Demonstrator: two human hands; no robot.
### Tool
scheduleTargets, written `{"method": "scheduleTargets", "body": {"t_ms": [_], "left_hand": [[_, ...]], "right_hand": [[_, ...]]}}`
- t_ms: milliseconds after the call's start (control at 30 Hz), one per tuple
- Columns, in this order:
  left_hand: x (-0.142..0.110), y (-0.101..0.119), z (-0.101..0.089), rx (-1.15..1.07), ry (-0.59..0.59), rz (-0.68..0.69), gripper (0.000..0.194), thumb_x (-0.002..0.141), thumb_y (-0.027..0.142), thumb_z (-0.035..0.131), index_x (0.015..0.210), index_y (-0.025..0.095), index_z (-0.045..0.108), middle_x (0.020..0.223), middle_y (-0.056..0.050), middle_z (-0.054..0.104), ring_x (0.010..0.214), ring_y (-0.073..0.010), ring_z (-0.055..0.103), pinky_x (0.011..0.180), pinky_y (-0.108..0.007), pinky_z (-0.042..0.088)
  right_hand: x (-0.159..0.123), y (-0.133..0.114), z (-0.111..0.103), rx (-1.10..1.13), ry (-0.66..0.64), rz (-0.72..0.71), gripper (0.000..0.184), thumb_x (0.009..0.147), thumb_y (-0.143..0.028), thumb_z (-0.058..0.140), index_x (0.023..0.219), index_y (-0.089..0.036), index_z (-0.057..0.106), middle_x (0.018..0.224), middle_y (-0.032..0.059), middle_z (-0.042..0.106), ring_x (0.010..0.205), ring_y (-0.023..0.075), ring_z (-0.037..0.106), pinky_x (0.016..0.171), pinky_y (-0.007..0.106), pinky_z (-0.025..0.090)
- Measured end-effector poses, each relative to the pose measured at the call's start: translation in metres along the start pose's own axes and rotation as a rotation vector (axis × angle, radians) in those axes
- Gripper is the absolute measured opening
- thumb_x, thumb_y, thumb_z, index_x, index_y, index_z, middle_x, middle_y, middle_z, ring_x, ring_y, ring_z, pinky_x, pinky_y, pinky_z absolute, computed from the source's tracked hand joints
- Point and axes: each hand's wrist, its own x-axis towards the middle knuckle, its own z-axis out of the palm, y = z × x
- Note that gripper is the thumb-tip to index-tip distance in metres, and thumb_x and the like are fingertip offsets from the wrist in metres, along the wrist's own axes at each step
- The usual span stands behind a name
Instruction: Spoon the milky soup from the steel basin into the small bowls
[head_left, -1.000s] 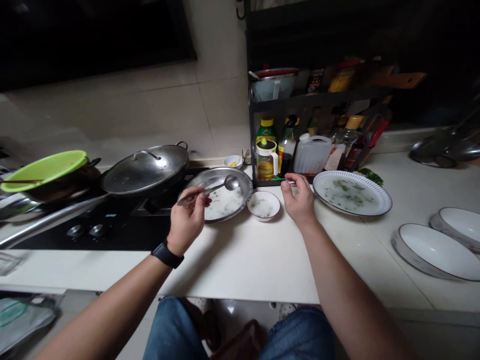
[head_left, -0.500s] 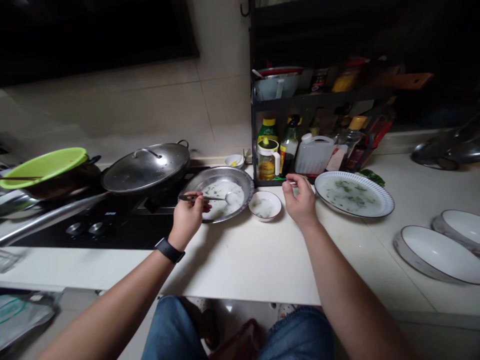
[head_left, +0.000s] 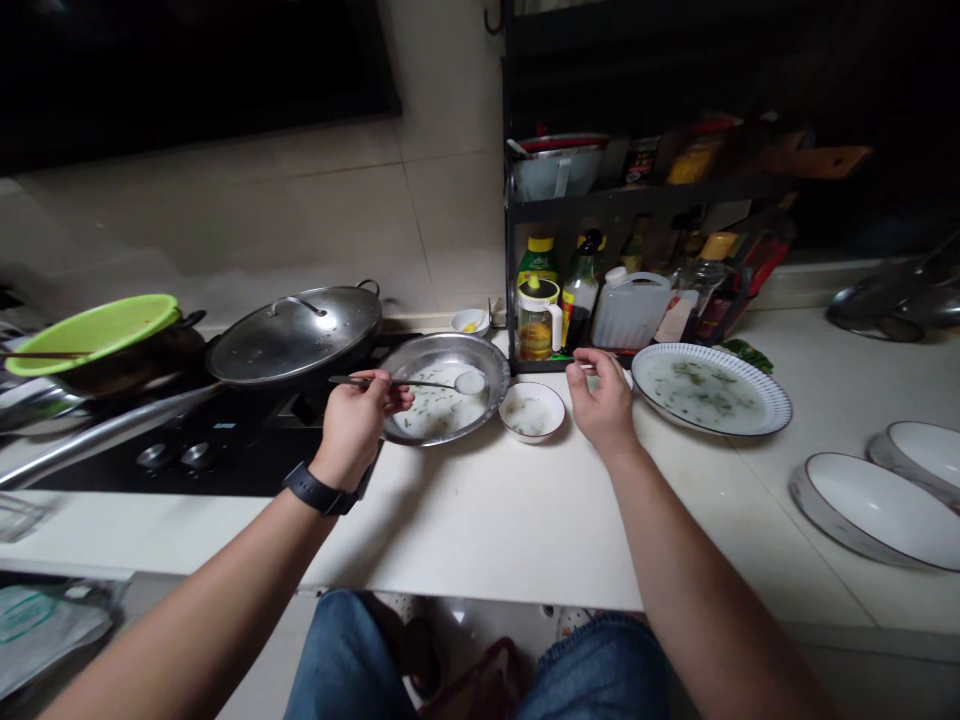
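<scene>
My left hand is closed on the handle of a metal spoon, held level with white liquid in its bowl above a round metal dish of the same liquid with green bits. Just right of the dish stands a small white bowl with a little white liquid. My right hand rests on the counter between that bowl and a blue-rimmed white plate of liquid and greens; its fingers are curled in a pinch near the foot of the black rack, and I cannot make out anything in them.
A lidded wok and a green basin sit on the black hob at left. A black rack of bottles stands at the back. Empty white oval dishes lie at the right. A small cup is behind the metal dish.
My left hand lowered the spoon into the metal dish, then drew back leftward and lifted it level with liquid in it. My right hand stayed put.
</scene>
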Motion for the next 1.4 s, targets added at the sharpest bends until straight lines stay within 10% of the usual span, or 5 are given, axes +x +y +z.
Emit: {"method": "scheduleTargets", "body": {"t_ms": [300,633,1067,1400], "left_hand": [[-0.015,0.025,0.019,-0.033,-0.084,0.042,0.021,0.085,0.028,0.072,0.094,0.014,0.059,0.072,-0.007,0.074,0.068,-0.0222,0.077,0.067,-0.035,0.065],[-0.041,0.007,0.047,-0.020,-0.246,0.003,0.037,0.083,0.042,0.079,0.097,0.014,0.059,0.074,-0.006,0.073,0.067,-0.0228,0.076,0.067,-0.038,0.065],[-0.072,-0.010,0.029,0.345,-0.531,0.484,0.019,0.100,0.034,0.062,0.108,0.019,0.072,0.101,-0.011,0.077,0.090,-0.0218,0.077,0.083,-0.033,0.062],[-0.026,0.000,0.008,0.365,-0.146,0.467,0.030,0.099,0.044,0.062,0.111,0.017,0.063,0.088,-0.008,0.078,0.076,-0.0223,0.078,0.070,-0.032,0.061]], "right_hand": [[0.001,-0.001,-0.002,-0.003,0.000,0.000,0.029,0.100,-0.045,0.057,0.111,-0.019,0.066,0.110,0.0146,0.073,0.099,0.0277,0.069,0.082,0.044,0.059],[0.001,-0.001,-0.002,-0.003,0.016,-0.021,0.028,0.100,-0.043,0.058,0.111,-0.019,0.066,0.110,0.0147,0.074,0.099,0.0276,0.070,0.081,0.043,0.060],[0.001,-0.001,-0.001,0.007,0.018,-0.018,0.027,0.100,-0.043,0.057,0.111,-0.020,0.066,0.109,0.0139,0.073,0.099,0.0273,0.070,0.082,0.043,0.060],[0.001,-0.001,-0.001,0.013,0.012,-0.009,0.028,0.100,-0.044,0.057,0.112,-0.020,0.066,0.110,0.0141,0.073,0.099,0.0275,0.069,0.082,0.043,0.059]]}}
